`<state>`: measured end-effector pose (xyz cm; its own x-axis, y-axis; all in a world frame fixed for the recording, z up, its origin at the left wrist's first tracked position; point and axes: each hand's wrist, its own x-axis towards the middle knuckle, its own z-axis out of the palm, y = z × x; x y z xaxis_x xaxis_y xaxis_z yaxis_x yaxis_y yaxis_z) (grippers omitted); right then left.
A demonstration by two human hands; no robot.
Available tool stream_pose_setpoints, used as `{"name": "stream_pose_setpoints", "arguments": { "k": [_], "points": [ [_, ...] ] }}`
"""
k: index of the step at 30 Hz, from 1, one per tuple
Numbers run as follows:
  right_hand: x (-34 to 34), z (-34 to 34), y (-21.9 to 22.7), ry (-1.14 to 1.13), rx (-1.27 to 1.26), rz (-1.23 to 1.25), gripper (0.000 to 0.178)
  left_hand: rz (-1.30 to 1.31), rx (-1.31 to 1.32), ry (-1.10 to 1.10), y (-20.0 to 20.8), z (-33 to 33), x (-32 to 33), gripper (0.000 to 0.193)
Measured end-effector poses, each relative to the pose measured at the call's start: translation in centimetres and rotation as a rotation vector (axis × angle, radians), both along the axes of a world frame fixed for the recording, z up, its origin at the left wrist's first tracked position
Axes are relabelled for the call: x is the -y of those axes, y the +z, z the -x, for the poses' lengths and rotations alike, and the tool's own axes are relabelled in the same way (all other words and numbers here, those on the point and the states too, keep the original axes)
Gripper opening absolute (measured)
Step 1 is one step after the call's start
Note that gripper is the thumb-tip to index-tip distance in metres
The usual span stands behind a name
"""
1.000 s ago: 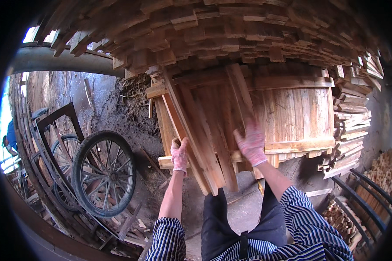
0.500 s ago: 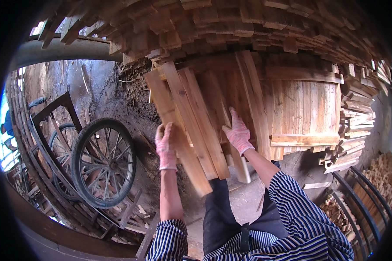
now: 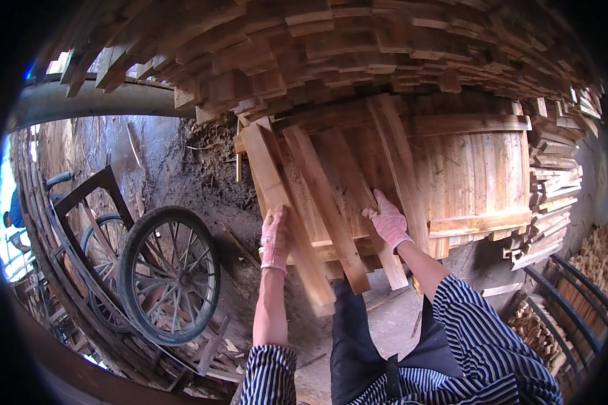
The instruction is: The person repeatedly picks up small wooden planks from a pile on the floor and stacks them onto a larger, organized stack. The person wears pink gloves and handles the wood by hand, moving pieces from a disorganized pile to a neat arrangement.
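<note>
Both my hands wear pink and white gloves over a wooden panel with battens (image 3: 479,219). My left hand (image 3: 275,237) is closed on the edge of a plank (image 3: 287,216), which slants down toward my legs. My right hand (image 3: 389,223) is closed around another slanting plank (image 3: 386,262), its fingertips along the edge. Between my hands lies a loose plank (image 3: 329,209) across the panel. To the right of my right hand, a further plank (image 3: 400,162) rests crosswise. The undersides of the held planks are hidden.
Stacked timber ends (image 3: 344,44) loom along the far side. A spoked cart wheel (image 3: 171,275) with a metal frame stands at left. Cut wood pieces (image 3: 547,202) are piled at right, above curved dark bars (image 3: 561,304). A person (image 3: 15,209) is at the far left.
The left plank has shifted over the one beside it, leaving a gap before the middle plank. My right hand still grips its plank, whose near end has swung slightly right. The view has shifted.
</note>
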<state>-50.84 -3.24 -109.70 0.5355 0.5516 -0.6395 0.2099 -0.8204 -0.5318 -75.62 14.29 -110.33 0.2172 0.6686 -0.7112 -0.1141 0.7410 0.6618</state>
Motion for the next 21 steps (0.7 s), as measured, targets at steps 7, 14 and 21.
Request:
{"name": "stream_pose_setpoints", "arguments": {
  "k": [7,14,21],
  "points": [
    [0.8,1.6,-3.9,-0.028,-0.029,-0.104,0.069,-0.146,-0.376,-0.25,1.7,4.7,-7.1,0.041],
    [1.4,0.9,-4.3,-0.064,-0.034,-0.019,0.074,-0.434,-0.966,-0.472,3.5,-0.9,-4.4,0.079],
    [2.2,0.6,-4.7,-0.036,0.059,-0.063,0.074,-0.438,-0.995,-0.496,3.1,1.6,-4.7,0.073]
  ]
}}
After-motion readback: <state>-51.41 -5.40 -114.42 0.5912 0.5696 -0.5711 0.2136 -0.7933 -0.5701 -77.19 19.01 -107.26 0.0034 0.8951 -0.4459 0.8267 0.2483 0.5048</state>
